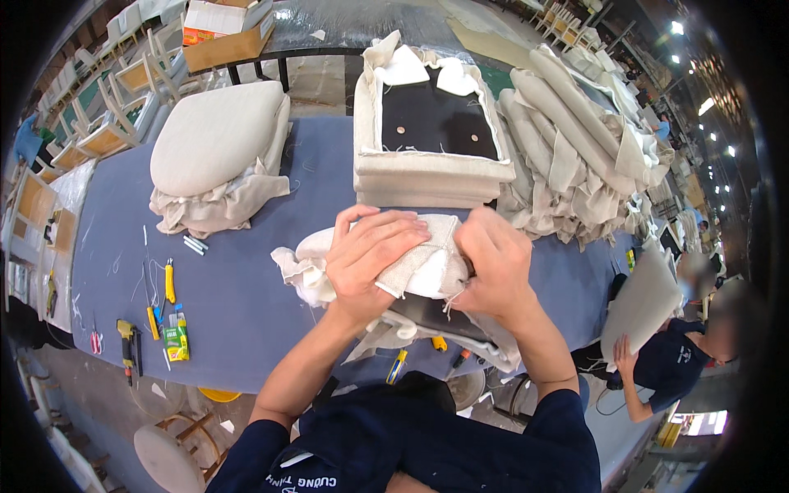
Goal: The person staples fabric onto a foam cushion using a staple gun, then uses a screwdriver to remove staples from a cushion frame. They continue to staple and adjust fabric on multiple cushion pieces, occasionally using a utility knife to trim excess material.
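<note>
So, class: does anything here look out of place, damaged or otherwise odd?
Nothing looks clearly spilled or broken. Slightly odd: frayed threads dangle from the held padded piece, its edge looking unfinished, and short white sticks lie loose on the blue table.

1. Held pad (440, 237): coarse, matt woven cloth with frayed edges.
2. Rounded seat pad (215, 135): matt cloth, stretched smooth.
3. Table top (230, 304): smooth, matt.
4. Far table (353, 29): glossy, film-like covering.
5. Open box (226, 53): matt cardboard.
6. Green packet (176, 338): shiny plastic.
7. Chair frames (109, 141): pale wood.
</note>
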A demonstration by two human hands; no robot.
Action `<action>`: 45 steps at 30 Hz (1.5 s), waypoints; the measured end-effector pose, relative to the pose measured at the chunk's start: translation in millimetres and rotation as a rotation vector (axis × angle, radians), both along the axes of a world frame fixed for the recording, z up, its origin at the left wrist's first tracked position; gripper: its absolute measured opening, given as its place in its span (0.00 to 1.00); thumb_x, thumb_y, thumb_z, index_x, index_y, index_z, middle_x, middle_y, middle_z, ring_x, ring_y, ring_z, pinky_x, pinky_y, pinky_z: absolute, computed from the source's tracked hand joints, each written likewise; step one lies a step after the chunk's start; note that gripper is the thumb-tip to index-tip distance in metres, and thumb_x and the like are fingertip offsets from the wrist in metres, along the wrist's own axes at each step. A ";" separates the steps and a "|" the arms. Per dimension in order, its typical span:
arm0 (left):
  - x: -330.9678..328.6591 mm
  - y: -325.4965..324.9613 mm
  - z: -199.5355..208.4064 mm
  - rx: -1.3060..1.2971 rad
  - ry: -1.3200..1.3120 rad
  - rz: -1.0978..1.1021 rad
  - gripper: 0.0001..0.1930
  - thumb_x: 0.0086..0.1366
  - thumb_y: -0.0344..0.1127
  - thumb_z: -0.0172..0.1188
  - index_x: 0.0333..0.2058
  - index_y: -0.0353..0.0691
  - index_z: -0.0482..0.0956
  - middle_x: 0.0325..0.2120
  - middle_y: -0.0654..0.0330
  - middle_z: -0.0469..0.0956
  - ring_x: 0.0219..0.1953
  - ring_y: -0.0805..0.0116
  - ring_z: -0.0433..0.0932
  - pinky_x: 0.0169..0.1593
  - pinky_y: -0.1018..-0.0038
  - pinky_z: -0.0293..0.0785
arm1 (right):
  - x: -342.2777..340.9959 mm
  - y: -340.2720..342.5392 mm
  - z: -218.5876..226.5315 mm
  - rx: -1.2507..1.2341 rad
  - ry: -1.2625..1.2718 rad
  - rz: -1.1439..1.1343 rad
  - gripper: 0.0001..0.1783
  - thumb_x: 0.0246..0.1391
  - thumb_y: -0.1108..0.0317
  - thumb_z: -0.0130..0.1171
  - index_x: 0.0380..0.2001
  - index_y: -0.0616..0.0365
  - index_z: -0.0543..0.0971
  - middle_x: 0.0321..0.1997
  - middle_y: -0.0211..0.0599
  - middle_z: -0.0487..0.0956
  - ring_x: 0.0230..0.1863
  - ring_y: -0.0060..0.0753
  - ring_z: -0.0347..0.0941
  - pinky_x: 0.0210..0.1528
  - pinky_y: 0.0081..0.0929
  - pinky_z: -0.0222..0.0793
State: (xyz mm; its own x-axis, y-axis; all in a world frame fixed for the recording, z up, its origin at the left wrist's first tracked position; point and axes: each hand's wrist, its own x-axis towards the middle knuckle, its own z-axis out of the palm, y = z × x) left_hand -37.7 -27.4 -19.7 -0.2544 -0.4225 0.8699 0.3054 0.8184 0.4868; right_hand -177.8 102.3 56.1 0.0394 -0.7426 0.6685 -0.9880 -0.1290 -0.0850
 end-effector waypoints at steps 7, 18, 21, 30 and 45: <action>-6.9 -16.0 11.0 0.170 -0.095 0.014 0.08 0.62 0.33 0.71 0.41 0.43 0.90 0.41 0.61 0.91 0.52 0.60 0.89 0.70 0.53 0.60 | -4.4 -33.5 -20.8 -0.106 -0.208 0.072 0.18 0.33 0.63 0.71 0.21 0.56 0.71 0.21 0.37 0.65 0.19 0.42 0.66 0.21 0.34 0.60; 4.2 -52.0 -3.2 0.336 -0.061 0.142 0.09 0.60 0.42 0.75 0.35 0.46 0.91 0.38 0.64 0.92 0.52 0.64 0.88 0.75 0.57 0.46 | 8.2 -100.9 -26.0 -0.093 -0.407 0.332 0.17 0.30 0.64 0.71 0.22 0.57 0.72 0.21 0.35 0.67 0.18 0.39 0.67 0.19 0.29 0.61; 11.2 -71.2 -9.1 0.248 -0.065 0.129 0.07 0.62 0.42 0.74 0.35 0.47 0.91 0.38 0.64 0.92 0.51 0.65 0.88 0.76 0.56 0.45 | 13.1 -116.0 -31.5 -0.098 -0.471 0.370 0.18 0.28 0.65 0.71 0.20 0.56 0.71 0.21 0.34 0.66 0.17 0.37 0.65 0.19 0.28 0.59; 21.3 -105.9 -20.1 0.083 -0.054 0.138 0.07 0.65 0.45 0.72 0.40 0.56 0.90 0.41 0.71 0.92 0.51 0.66 0.87 0.76 0.56 0.45 | 22.3 -144.6 -43.4 -0.140 -0.544 0.432 0.18 0.27 0.65 0.69 0.17 0.55 0.68 0.20 0.32 0.62 0.16 0.35 0.62 0.18 0.28 0.53; 80.1 -153.2 -1.1 -0.099 -0.365 -0.066 0.19 0.68 0.43 0.66 0.56 0.50 0.89 0.62 0.54 0.82 0.63 0.49 0.78 0.67 0.55 0.58 | 30.6 -193.0 -42.0 -0.285 -0.434 0.524 0.17 0.24 0.67 0.67 0.17 0.55 0.68 0.18 0.33 0.62 0.16 0.38 0.61 0.19 0.32 0.54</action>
